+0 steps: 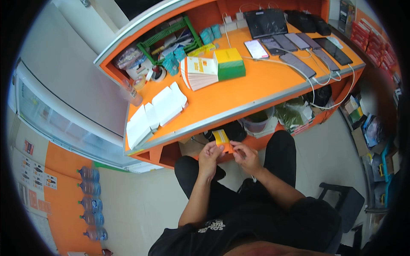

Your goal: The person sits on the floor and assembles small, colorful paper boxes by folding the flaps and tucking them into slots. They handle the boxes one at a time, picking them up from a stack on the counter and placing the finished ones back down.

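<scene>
I sit at an orange counter [239,96]. Both hands hold a small yellow and orange card packet [222,140] over my lap, below the counter's front edge. My left hand [209,156] grips its lower left side. My right hand [246,156] pinches its right edge with the fingertips. On the counter lie a fanned stack of similar orange and white cards [198,72], a yellow and green box [229,63] beside it, and several flat white folded boxes [156,113] near the left end.
Several phones [294,51] on white charging cables and a dark tablet [265,22] lie at the counter's right. A green wire rack [168,36] sits at the back. A bucket [257,123] and bags stand under the counter. Water bottles [91,202] line the left wall. A black stool [346,200] is at my right.
</scene>
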Available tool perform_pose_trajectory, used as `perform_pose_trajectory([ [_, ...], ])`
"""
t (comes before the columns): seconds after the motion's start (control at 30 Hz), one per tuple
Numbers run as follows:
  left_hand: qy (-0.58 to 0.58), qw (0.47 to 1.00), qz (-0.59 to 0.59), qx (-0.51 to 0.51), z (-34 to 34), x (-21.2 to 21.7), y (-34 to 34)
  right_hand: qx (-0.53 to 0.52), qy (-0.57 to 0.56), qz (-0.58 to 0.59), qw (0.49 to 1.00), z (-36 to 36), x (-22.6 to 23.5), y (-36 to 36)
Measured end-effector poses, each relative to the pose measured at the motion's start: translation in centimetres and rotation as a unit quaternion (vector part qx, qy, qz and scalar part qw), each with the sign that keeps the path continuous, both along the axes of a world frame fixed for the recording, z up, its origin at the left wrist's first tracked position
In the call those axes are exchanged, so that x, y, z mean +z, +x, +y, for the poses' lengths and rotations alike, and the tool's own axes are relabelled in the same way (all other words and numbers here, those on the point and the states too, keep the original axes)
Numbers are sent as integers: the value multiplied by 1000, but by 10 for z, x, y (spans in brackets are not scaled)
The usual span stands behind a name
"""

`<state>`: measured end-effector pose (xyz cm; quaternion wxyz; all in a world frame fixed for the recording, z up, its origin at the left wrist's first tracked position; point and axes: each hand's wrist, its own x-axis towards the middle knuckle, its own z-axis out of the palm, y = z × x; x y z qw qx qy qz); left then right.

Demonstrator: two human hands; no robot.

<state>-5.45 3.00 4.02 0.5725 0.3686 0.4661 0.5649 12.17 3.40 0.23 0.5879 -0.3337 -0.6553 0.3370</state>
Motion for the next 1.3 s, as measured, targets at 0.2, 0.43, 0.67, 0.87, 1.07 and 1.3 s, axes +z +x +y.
perform_pose_trajectory([
  [0.2,35,980,192,32,7,3,-5,-18,-141,-50,989,8,11,16],
  [0.43,78,989,96,80,-16,-19,13,15,-87,10,996,0,37,9],
  [0.67,109,987,105,57,-20,-24,33,88,-242,118,959,-1,24,4],
  [0.87,57,997,4,48,-19,-12,30,60,-178,49,981,-3,14,3],
  [1.07,58,979,145,129,-21,-9,31,22,-166,88,982,6,10,4],
  [1.3,163,931,297,139,-24,-14,27,11,-63,-56,996,4,25,6],
])
